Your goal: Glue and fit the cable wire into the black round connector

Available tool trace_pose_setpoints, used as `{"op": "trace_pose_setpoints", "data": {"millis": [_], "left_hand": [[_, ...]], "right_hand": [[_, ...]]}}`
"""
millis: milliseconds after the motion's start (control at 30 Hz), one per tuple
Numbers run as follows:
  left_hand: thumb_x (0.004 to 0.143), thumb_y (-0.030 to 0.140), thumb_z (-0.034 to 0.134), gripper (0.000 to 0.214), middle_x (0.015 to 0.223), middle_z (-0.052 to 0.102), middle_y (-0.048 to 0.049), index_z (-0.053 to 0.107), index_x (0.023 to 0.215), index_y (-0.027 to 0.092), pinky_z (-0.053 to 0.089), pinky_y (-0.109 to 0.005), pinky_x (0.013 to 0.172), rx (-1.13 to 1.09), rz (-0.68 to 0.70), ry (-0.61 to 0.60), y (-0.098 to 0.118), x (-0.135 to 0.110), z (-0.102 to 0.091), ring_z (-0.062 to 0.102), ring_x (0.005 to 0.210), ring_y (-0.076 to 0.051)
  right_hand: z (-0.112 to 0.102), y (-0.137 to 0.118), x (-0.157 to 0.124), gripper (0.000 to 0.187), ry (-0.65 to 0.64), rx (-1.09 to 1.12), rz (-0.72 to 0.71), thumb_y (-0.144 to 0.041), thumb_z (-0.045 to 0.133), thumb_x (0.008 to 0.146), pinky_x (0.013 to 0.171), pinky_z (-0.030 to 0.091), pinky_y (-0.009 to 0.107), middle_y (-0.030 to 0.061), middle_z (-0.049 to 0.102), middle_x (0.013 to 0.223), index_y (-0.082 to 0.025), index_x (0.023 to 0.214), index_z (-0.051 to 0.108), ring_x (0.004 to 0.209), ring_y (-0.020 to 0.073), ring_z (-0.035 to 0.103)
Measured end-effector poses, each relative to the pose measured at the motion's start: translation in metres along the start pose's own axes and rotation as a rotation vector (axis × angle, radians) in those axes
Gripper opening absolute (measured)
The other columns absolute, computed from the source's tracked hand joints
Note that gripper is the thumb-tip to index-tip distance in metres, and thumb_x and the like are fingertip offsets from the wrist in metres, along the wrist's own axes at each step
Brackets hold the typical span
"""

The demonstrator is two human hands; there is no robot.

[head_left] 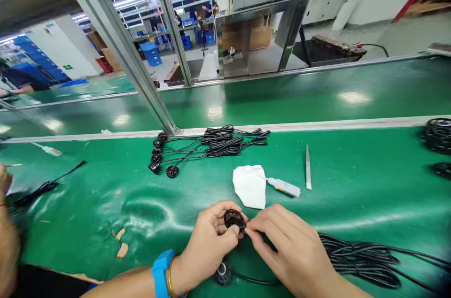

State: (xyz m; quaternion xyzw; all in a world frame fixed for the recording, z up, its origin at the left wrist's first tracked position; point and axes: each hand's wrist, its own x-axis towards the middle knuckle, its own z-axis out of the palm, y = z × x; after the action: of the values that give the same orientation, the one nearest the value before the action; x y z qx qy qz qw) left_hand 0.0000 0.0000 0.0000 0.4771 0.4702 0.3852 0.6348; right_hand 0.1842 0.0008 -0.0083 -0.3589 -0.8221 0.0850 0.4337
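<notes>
right hand (291, 244), pinched together, beside round black part (233, 218) in pinching left hand (207, 241)

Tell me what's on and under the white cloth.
The small bottle has its thin tip over the right edge of the white cloth. Anything beneath it is covered and can't be seen.

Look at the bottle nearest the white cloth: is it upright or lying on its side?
On its side: the bottle lies lengthwise on the green tabletop, nozzle towards the white cloth.
</notes>
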Motion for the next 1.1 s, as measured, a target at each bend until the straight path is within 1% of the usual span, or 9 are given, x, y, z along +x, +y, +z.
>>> {"op": "trace_pose_setpoints", "data": {"millis": [133,367,500,667,767,833,933,967,1100], "left_hand": [[0.074,0.0,0.054,0.032,0.094,0.074,-0.0025,0.065,0.099,0.018,0.055,-0.025,0.08,0.194,0.076,0.071,0.004,-0.005,0.004,0.069,0.086,-0.016],[0.075,0.001,0.06,0.047,0.103,0.075,0.0019,0.062,0.114,0.028,0.055,-0.024,0.085,0.504,0.522,0.121,-0.001,-0.02,0.002,0.071,0.089,-0.015],[0.083,0.003,0.061,0.048,0.114,0.075,-0.0011,0.059,0.123,0.029,0.056,-0.024,0.09,0.538,0.609,0.112,-0.002,-0.019,-0.002,0.072,0.099,-0.016],[0.087,0.011,0.067,0.041,0.115,0.077,-0.0005,0.063,0.121,0.033,0.056,-0.023,0.093,0.46,0.543,0.073,-0.005,-0.017,-0.005,0.073,0.102,-0.016],[0.086,0.019,0.071,0.036,0.111,0.078,-0.0036,0.062,0.12,0.029,0.057,-0.024,0.09,0.252,0.372,0.15,-0.007,-0.015,-0.005,0.074,0.1,-0.018],[0.085,0.026,0.072,0.032,0.108,0.078,-0.0072,0.061,0.115,0.023,0.057,-0.025,0.088,0.156,0.217,0.187,-0.005,-0.011,-0.005,0.074,0.097,-0.02],[0.084,0.03,0.072,0.031,0.103,0.078,-0.0108,0.062,0.111,0.018,0.057,-0.027,0.082,0.131,0.05,0.137,-0.001,-0.002,-0.006,0.073,0.093,-0.021],[0.083,0.03,0.071,0.033,0.1,0.078,-0.011,0.062,0.112,0.017,0.057,-0.027,0.079,0.13,0.018,0.113,0.0,0.001,-0.007,0.073,0.091,-0.021],[0.077,0.022,0.07,0.034,0.092,0.076,-0.0088,0.064,0.11,0.015,0.054,-0.026,0.075,0.171,-0.034,0.068,0.0,0.006,-0.007,0.07,0.085,-0.019]], "right_hand": [[-0.001,-0.002,0.002,0.008,0.016,0.051,0.016,-0.01,0.062,0.093,0.062,0.039,0.029,0.0026,0.063,0.078,-0.016,0.088,0.062,0.07,0.0153,0.053],[-0.004,-0.01,0.003,0.011,0.077,0.065,0.031,-0.01,0.065,0.088,0.06,0.037,0.03,0.0015,0.061,0.074,-0.018,0.085,0.058,0.067,0.0153,0.053],[-0.003,-0.008,0.001,0.013,0.101,0.074,0.041,-0.009,0.065,0.086,0.063,0.038,0.03,0.0014,0.061,0.075,-0.018,0.085,0.056,0.068,0.0158,0.055],[-0.005,-0.014,0.003,0.011,0.085,0.163,0.119,-0.012,0.064,0.088,0.064,0.041,0.03,0.0005,0.062,0.075,-0.02,0.085,0.056,0.069,0.0158,0.056],[-0.021,-0.008,0.014,0.006,-0.005,0.273,0.175,-0.019,0.062,0.091,0.068,0.045,0.027,0.0001,0.065,0.079,-0.021,0.085,0.06,0.074,0.0149,0.06],[-0.039,0.01,0.023,0.01,-0.015,0.184,0.315,-0.027,0.058,0.094,0.072,0.047,0.028,0.0012,0.067,0.084,-0.022,0.086,0.063,0.079,0.0157,0.062],[-0.067,0.055,0.031,0.021,0.021,-0.311,0.811,-0.043,0.057,0.09,0.069,0.046,0.03,0.0026,0.069,0.089,-0.024,0.095,0.063,0.082,0.02,0.064],[-0.073,0.072,0.031,0.025,0.014,-0.375,0.9,-0.044,0.057,0.089,0.067,0.045,0.032,0.0049,0.07,0.091,-0.022,0.101,0.062,0.085,0.0235,0.065],[-0.077,0.122,0.023,0.03,-0.084,-0.362,1.019,-0.036,0.067,0.076,0.061,0.041,0.032,0.0056,0.072,0.081,-0.019,0.1,0.063,0.075,0.0273,0.067]]}}
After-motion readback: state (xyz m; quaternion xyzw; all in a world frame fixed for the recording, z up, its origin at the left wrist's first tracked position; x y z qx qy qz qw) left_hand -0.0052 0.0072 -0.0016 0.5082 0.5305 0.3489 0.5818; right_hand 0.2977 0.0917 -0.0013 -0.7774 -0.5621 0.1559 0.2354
